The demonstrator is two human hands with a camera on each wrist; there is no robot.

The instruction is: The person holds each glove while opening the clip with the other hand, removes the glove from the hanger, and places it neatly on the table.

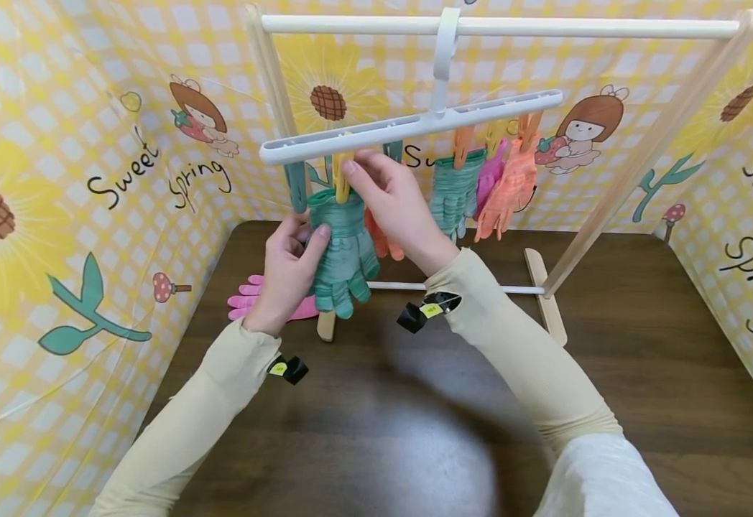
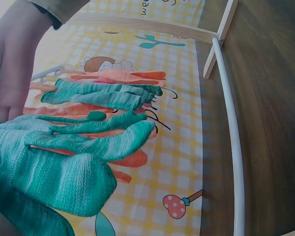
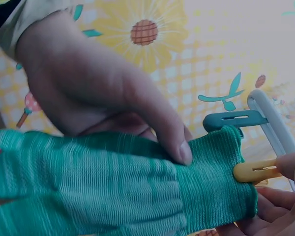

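Fingers of the right hand (image 1: 394, 202) pinch a yellow clip (image 1: 340, 179), its tip lying over the cuff of a green glove (image 1: 344, 251); the right wrist view cuts this hand off at its edge. Thumb in front, the left hand (image 1: 288, 267) holds that cuff, its other fingers largely hidden behind. The glove hangs fingers-down beneath the white hanger (image 1: 409, 127), beside a teal clip (image 1: 295, 188). An orange glove (image 1: 389, 243) behind is mostly covered by the right hand. Farther right, a magenta glove (image 1: 489, 176) is partly screened by its neighbours. On the bench (image 1: 350, 431), the left hand half hides a pink glove (image 1: 242, 300).
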